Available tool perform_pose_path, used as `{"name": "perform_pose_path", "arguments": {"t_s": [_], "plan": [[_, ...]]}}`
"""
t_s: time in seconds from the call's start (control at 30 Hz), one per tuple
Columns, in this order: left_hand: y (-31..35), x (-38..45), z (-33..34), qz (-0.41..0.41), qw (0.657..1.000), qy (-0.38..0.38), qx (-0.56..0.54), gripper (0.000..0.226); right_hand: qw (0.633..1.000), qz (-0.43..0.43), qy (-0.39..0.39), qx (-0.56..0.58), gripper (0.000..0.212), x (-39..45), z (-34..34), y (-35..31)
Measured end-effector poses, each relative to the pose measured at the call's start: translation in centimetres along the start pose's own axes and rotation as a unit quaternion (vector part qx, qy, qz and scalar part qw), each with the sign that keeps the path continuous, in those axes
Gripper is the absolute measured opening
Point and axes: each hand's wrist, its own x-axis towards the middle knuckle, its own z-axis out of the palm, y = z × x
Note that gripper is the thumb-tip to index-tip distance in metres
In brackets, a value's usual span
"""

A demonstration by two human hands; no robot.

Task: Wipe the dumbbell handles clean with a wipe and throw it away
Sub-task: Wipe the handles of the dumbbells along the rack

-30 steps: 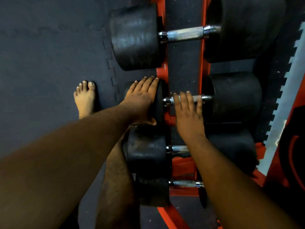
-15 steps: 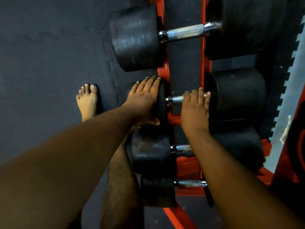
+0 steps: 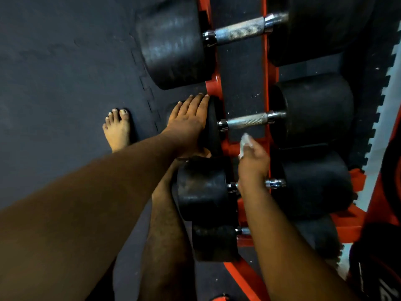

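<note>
Several black dumbbells lie across a red rack (image 3: 270, 74). The second dumbbell's knurled steel handle (image 3: 247, 121) is bare. My left hand (image 3: 188, 120) rests flat, fingers straight, on that dumbbell's left head (image 3: 213, 127). My right hand (image 3: 253, 159) hovers just below that handle and above the third dumbbell's handle (image 3: 274, 183), fingers curled around a crumpled white wipe (image 3: 245, 142) that sticks out at the top. The biggest dumbbell's handle (image 3: 239, 31) is at the top.
Dark interlocking rubber floor mats (image 3: 65, 61) fill the left side. My bare left foot (image 3: 117, 129) stands on them, my leg (image 3: 165, 246) close beside the rack. A smaller dumbbell (image 3: 214, 244) lies lowest. A pale toothed mat edge (image 3: 382, 109) runs down the right.
My right hand has come off the second dumbbell's handle and drawn back toward me, now bunching the wipe. The left hand stays on the dumbbell head.
</note>
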Motion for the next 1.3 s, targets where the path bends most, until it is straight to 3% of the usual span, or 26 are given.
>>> {"name": "perform_pose_path", "arguments": {"t_s": [0.07, 0.2, 0.27, 0.37, 0.53, 0.7, 0.8, 0.9, 1.07, 1.2, 1.3], "plan": [[0.1, 0.0, -0.1, 0.001, 1.000, 0.002, 0.000, 0.156, 0.958, 0.164, 0.078, 0.220, 0.030, 1.7, 1.2, -2.1], [0.2, 0.0, 0.0, -0.001, 1.000, 0.003, 0.003, 0.156, 0.914, 0.210, 0.066, 0.340, 0.024, 3.8, 3.5, -6.2], [0.1, 0.0, 0.1, -0.001, 1.000, 0.002, 0.004, 0.156, 0.912, 0.215, 0.038, 0.346, 0.016, 4.1, 3.8, -7.2], [0.1, 0.0, 0.1, 0.000, 1.000, 0.002, 0.001, 0.156, 0.913, 0.192, 0.001, 0.358, 0.020, 4.4, 3.4, -8.1], [0.0, 0.0, 0.3, 0.005, 1.000, 0.012, 0.007, 0.156, 0.916, 0.205, 0.019, 0.344, 0.033, 3.3, 3.2, -8.1], [0.2, 0.0, 0.1, 0.004, 1.000, 0.012, 0.010, 0.156, 0.930, 0.197, 0.008, 0.309, 0.015, 3.9, 4.2, -7.4], [0.2, -0.1, 0.2, 0.000, 1.000, 0.014, 0.009, 0.156, 0.932, 0.233, -0.022, 0.278, 0.033, 3.2, 5.8, -5.2], [0.1, -0.1, 0.1, 0.001, 1.000, 0.010, 0.002, 0.157, 0.940, 0.241, -0.045, 0.238, 0.033, 2.2, 6.0, -3.7], [0.0, -0.1, 0.2, 0.003, 1.000, 0.013, 0.002, 0.157, 0.916, 0.202, 0.009, 0.347, 0.055, 4.6, 4.2, -3.1], [0.2, -0.2, 0.2, -0.001, 1.000, 0.009, 0.002, 0.156, 0.946, 0.228, -0.039, 0.229, 0.019, 2.4, 5.2, -2.7], [0.2, -0.2, 0.0, 0.001, 1.000, 0.011, 0.002, 0.156, 0.940, 0.237, -0.054, 0.241, 0.015, 2.7, 4.1, -3.7]]}}
